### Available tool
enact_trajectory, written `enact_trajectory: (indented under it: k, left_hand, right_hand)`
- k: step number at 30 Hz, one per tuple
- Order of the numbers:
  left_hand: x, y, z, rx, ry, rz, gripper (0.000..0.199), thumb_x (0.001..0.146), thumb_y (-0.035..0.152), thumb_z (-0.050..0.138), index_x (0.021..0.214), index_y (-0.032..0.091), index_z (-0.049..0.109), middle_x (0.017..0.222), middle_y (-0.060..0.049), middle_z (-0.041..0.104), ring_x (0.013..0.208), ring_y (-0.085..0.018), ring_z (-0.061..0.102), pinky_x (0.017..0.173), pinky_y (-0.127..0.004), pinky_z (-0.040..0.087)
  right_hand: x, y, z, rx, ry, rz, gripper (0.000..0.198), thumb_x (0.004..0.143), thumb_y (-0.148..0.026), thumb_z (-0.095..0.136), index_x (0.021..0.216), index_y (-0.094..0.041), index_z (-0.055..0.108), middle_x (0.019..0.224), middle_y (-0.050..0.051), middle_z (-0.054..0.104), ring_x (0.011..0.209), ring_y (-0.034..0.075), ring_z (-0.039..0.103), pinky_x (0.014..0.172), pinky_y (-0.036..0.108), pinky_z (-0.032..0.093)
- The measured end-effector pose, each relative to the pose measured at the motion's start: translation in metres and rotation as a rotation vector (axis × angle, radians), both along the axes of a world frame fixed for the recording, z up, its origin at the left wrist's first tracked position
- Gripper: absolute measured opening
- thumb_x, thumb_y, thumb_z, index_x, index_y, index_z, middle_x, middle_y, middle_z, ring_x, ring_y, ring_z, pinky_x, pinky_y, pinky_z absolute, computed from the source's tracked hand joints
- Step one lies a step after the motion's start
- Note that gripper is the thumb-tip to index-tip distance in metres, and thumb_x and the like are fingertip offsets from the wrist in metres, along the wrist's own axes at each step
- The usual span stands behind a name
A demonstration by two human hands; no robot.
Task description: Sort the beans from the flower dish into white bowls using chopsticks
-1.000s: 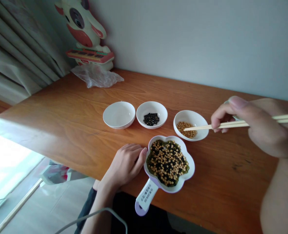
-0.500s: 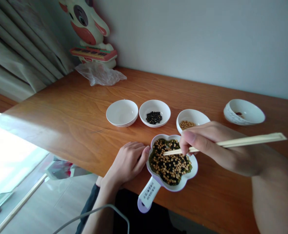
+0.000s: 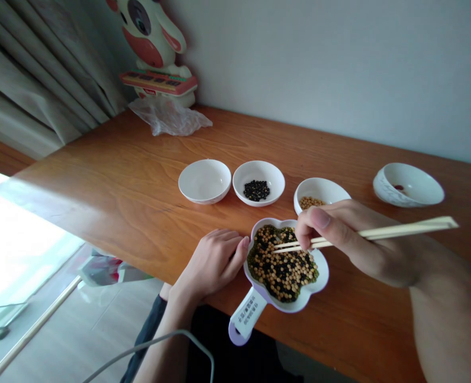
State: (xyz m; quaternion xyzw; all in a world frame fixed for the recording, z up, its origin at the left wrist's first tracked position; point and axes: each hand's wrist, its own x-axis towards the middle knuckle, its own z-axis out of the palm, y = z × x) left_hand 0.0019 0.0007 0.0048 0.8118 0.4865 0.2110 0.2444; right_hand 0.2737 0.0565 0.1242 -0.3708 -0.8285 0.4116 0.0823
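My right hand (image 3: 339, 234) grips a pair of pale wooden chopsticks (image 3: 403, 227). Their tips sit slightly apart among mixed beans (image 3: 283, 266), black, tan and green, in a flower-shaped white dish (image 3: 320, 276) with a purple rim and a labelled handle. My left hand (image 3: 215, 260) rests at the table's front edge, fingers lying on the wood, its thumb against the dish's left rim. Behind the dish stand a bare white bowl (image 3: 195, 183), a bowl of black beans (image 3: 277, 178) and a bowl of tan beans (image 3: 325, 186), the last partly hidden by my right hand.
A patterned white bowl (image 3: 419, 186) with a few dark reddish bits stands at the far right. A crumpled plastic bag (image 3: 175, 117) and a cow-shaped toy keyboard (image 3: 159, 80) are at the back left. A grey cable (image 3: 151, 343) crosses near my left forearm.
The chopstick tips have spread apart a little within the beans. The whole view has shifted slightly. My left hand stays at the dish's rim.
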Motion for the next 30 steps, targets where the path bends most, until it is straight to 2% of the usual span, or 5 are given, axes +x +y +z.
enact_trajectory:
  k: [5,19,27,30]
  left_hand:
    - [-0.0003,-0.0001,-0.0003,-0.003,0.001,0.001,0.044,0.113,0.032,0.032,0.075,0.020,0.052,0.080,-0.004,0.064,0.072,-0.017,0.056,0.079,-0.033,0.045]
    - [0.0000,-0.0006,-0.0012,0.002,0.003,0.000,0.043,0.113,0.030,0.034,0.075,0.020,0.052,0.079,-0.004,0.065,0.073,-0.017,0.057,0.080,-0.033,0.045]
    - [-0.0004,-0.0001,-0.0042,0.014,0.000,0.004,0.042,0.112,0.030,0.035,0.076,0.020,0.052,0.079,-0.004,0.064,0.072,-0.017,0.055,0.078,-0.033,0.045]
    - [-0.0007,-0.0002,-0.0040,0.005,-0.001,0.001,0.042,0.113,0.030,0.034,0.076,0.020,0.050,0.079,-0.003,0.063,0.072,-0.017,0.055,0.079,-0.033,0.045]
  right_hand:
    - [-0.0017,0.0024,-0.0038,0.013,-0.006,0.020,0.056,0.111,-0.055,0.025,0.084,-0.023,0.063,0.075,0.001,0.067,0.068,0.016,0.057,0.070,0.032,0.043]
    - [-0.0052,0.0022,-0.0062,-0.031,0.030,-0.037,0.058,0.110,-0.057,0.029,0.083,-0.023,0.067,0.077,0.001,0.069,0.070,0.017,0.061,0.071,0.032,0.045]
    - [-0.0028,0.0022,-0.0042,0.034,0.063,-0.061,0.060,0.110,-0.057,0.030,0.080,-0.022,0.069,0.074,0.001,0.069,0.071,0.017,0.061,0.072,0.032,0.043]
    - [-0.0013,0.0019,-0.0034,0.011,0.066,-0.064,0.063,0.109,-0.060,0.027,0.079,-0.023,0.067,0.072,0.001,0.065,0.068,0.016,0.057,0.069,0.032,0.042]
